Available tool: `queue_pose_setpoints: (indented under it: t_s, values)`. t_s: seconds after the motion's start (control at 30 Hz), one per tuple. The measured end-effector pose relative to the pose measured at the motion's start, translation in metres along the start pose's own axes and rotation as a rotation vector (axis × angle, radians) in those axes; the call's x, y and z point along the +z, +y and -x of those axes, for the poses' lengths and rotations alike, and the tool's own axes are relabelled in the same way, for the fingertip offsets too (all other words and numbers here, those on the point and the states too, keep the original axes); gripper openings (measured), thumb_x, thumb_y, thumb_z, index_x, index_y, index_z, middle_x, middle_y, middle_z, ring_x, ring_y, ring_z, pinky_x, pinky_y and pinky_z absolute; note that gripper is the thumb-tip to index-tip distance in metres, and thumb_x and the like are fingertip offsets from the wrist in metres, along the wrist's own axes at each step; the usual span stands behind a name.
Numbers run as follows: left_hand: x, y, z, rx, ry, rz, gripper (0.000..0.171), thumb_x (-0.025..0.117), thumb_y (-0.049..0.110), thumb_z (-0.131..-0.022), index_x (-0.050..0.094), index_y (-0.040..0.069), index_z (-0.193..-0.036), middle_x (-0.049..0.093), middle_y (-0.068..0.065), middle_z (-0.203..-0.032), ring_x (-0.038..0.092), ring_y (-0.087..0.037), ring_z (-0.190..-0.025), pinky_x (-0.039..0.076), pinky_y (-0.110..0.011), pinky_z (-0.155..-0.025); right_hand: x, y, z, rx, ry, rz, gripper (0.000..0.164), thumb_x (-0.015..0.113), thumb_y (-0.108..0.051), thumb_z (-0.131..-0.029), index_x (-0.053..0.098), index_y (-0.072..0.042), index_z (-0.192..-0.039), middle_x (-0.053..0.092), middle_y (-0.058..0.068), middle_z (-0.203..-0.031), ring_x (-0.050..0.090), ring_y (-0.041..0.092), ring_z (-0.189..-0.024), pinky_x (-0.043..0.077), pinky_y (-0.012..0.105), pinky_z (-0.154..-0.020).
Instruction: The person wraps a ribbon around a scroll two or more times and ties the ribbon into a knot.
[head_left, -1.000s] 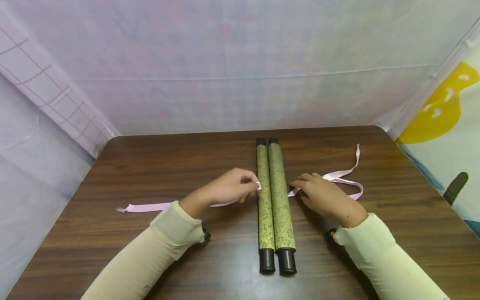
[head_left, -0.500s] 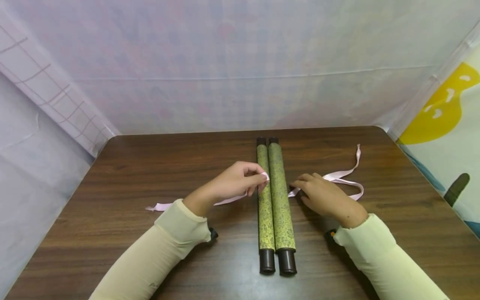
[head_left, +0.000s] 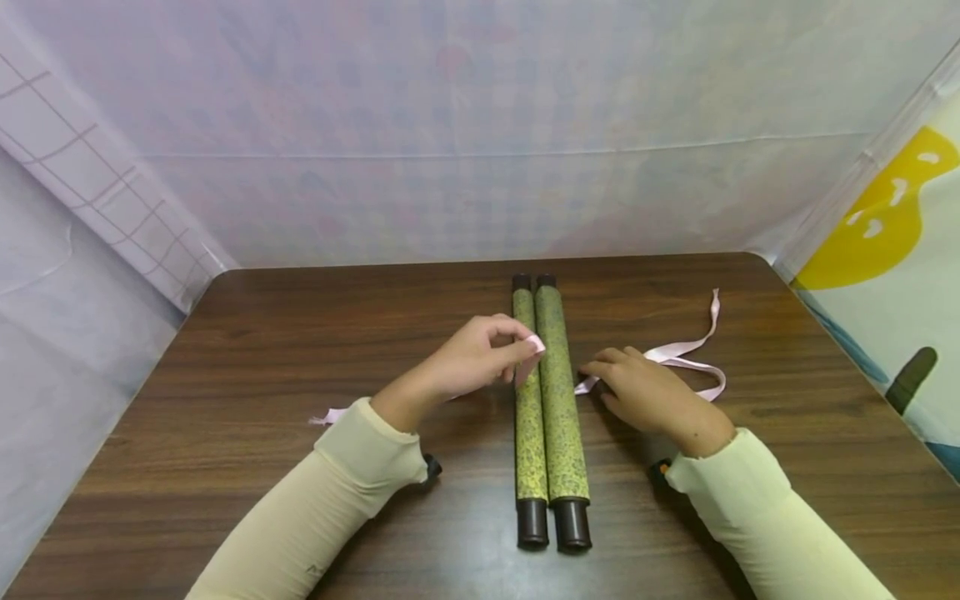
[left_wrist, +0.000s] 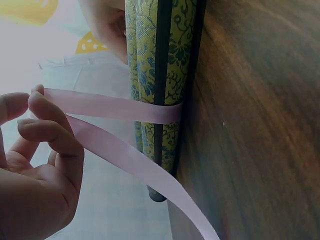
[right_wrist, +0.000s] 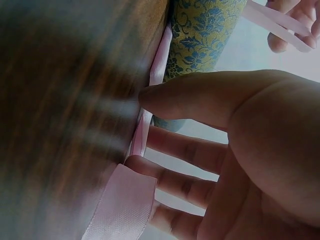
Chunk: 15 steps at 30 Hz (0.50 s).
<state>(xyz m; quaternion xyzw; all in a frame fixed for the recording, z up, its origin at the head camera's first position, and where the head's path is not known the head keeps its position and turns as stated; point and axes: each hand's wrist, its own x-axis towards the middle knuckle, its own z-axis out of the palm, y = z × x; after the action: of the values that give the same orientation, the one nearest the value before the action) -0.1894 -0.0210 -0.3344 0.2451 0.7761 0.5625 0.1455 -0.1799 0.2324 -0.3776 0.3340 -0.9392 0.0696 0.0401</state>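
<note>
Two scroll rolls lie side by side lengthwise on the table in the head view, the left (head_left: 529,433) and the right (head_left: 561,392). Both have green-gold brocade with dark end knobs. My left hand (head_left: 480,358) is raised over the left roll, pinching a pink ribbon (left_wrist: 110,107). That ribbon runs to the rolls' side and bends under them, while its loose tail (left_wrist: 150,172) drops to the table. On the right, my right hand (head_left: 645,387) rests low at the table, thumb and fingers pinching the ribbon (right_wrist: 157,65) where it comes from beneath the right roll.
The brown wooden table (head_left: 337,333) reaches back to a pale curtain (head_left: 450,167). Beyond my right hand, the ribbon's slack (head_left: 678,354) lies looped on the tabletop. A yellow-patterned sheet (head_left: 877,225) hangs at the right edge.
My left hand has risen and moved right, over the left roll, drawing the ribbon's left tail rightward across the table. My right hand and the rolls have stayed put.
</note>
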Motion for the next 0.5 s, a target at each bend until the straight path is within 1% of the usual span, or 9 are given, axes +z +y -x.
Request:
queue_pose_setpoints:
  t_s: [0.03, 0.07, 0.13, 0.2, 0.3, 0.37, 0.5]
  values:
    - [0.0, -0.005, -0.003, -0.001, 0.001, 0.004, 0.024, 0.06, 0.027, -0.092, 0.068, 0.005, -0.094, 0.06, -0.015, -0.089, 0.054, -0.029, -0.061, 0.043, -0.026, -0.049, 0.0, 0.0, 0.0, -0.001, 0.002, -0.001, 0.04, 0.067, -0.001, -0.075, 0.064, -0.001, -0.114, 0.063, 0.019, -0.111, 0.055, 0.035, -0.096, 0.05, 0.051, -0.081]
    - [0.0, -0.006, -0.003, -0.002, 0.005, 0.007, 0.025, 0.06, 0.027, -0.092, 0.068, 0.004, -0.097, 0.061, -0.017, -0.086, 0.055, -0.033, -0.062, 0.041, -0.023, -0.047, 0.0, 0.0, 0.0, -0.002, 0.003, -0.002, 0.039, 0.067, -0.001, -0.075, 0.064, -0.001, -0.114, 0.063, 0.019, -0.111, 0.055, 0.035, -0.096, 0.05, 0.051, -0.081]
    - [0.001, -0.006, -0.003, 0.004, 0.012, 0.009, 0.026, 0.06, 0.027, -0.092, 0.068, 0.003, -0.099, 0.062, -0.021, -0.08, 0.055, -0.038, -0.064, 0.042, -0.025, -0.046, 0.0, 0.0, 0.0, -0.005, 0.006, -0.002, 0.039, 0.067, -0.001, -0.075, 0.064, -0.001, -0.114, 0.063, 0.019, -0.11, 0.055, 0.035, -0.096, 0.05, 0.05, -0.081]
    - [0.001, -0.007, -0.004, 0.018, 0.021, 0.002, 0.027, 0.06, 0.027, -0.092, 0.069, 0.003, -0.1, 0.063, -0.022, -0.075, 0.056, -0.036, -0.063, 0.047, -0.032, -0.048, 0.0, 0.0, 0.0, -0.007, 0.008, -0.003, 0.039, 0.066, -0.001, -0.075, 0.064, -0.001, -0.114, 0.063, 0.018, -0.11, 0.055, 0.035, -0.096, 0.049, 0.05, -0.082]
    - [0.002, -0.007, -0.004, 0.031, 0.037, -0.026, 0.027, 0.061, 0.027, -0.092, 0.07, 0.003, -0.1, 0.063, -0.021, -0.068, 0.058, -0.028, -0.059, 0.051, -0.043, -0.057, 0.0, -0.001, 0.0, -0.005, 0.008, 0.0, 0.039, 0.066, -0.002, -0.075, 0.064, -0.001, -0.114, 0.063, 0.018, -0.11, 0.055, 0.034, -0.096, 0.049, 0.05, -0.081]
    - [0.003, -0.004, -0.003, 0.034, 0.046, -0.043, 0.025, 0.061, 0.026, -0.091, 0.071, 0.004, -0.098, 0.063, -0.021, -0.066, 0.059, -0.027, -0.059, 0.051, -0.046, -0.061, -0.001, -0.001, 0.0, -0.006, 0.008, 0.003, 0.039, 0.066, -0.002, -0.075, 0.065, -0.001, -0.114, 0.064, 0.018, -0.11, 0.055, 0.034, -0.095, 0.049, 0.05, -0.081]
    - [0.005, 0.009, 0.003, 0.03, 0.057, -0.055, 0.02, 0.061, 0.021, -0.091, 0.071, 0.004, -0.096, 0.062, -0.024, -0.065, 0.058, -0.033, -0.06, 0.048, -0.035, -0.059, -0.002, -0.001, 0.0, -0.013, 0.014, 0.008, 0.038, 0.066, -0.001, -0.075, 0.065, -0.001, -0.113, 0.064, 0.018, -0.108, 0.055, 0.034, -0.093, 0.05, 0.049, -0.079]
